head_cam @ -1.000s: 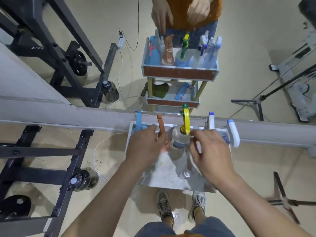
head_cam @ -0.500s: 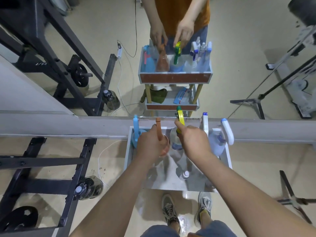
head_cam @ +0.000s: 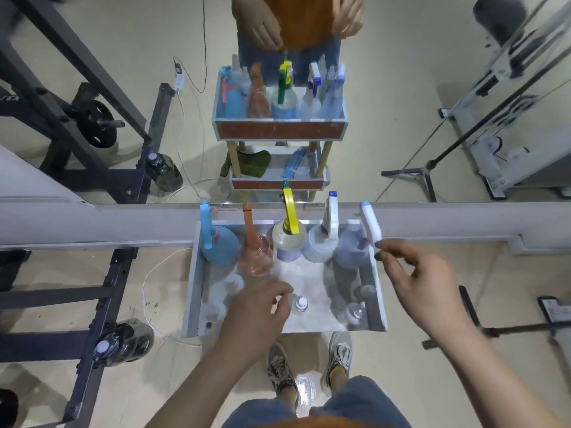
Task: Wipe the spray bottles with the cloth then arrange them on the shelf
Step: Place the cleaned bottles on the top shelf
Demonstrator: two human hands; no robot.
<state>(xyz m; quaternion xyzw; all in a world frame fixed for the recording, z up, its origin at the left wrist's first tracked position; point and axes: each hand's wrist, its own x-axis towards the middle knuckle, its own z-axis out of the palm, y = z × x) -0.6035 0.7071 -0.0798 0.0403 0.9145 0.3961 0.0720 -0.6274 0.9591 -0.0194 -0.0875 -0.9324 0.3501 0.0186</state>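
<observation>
We've got five spray bottles (head_cam: 287, 239) standing in a row along the far edge of the top shelf (head_cam: 191, 279), right up against the mirror (head_cam: 401, 88), with the blue one far left. Our left hand (head_cam: 256, 307) hovers over the near part of the shelf, fingers loosely curled, holding nothing. Our right hand (head_cam: 423, 288) is loose and empty too, fingertips just beside the rightmost bottle's white trigger (head_cam: 369, 223). We can't tell if they touch.

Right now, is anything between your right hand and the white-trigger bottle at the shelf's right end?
Nothing visible. The right hand hovers right beside the white-trigger bottle, with no other bottle between them.
</observation>
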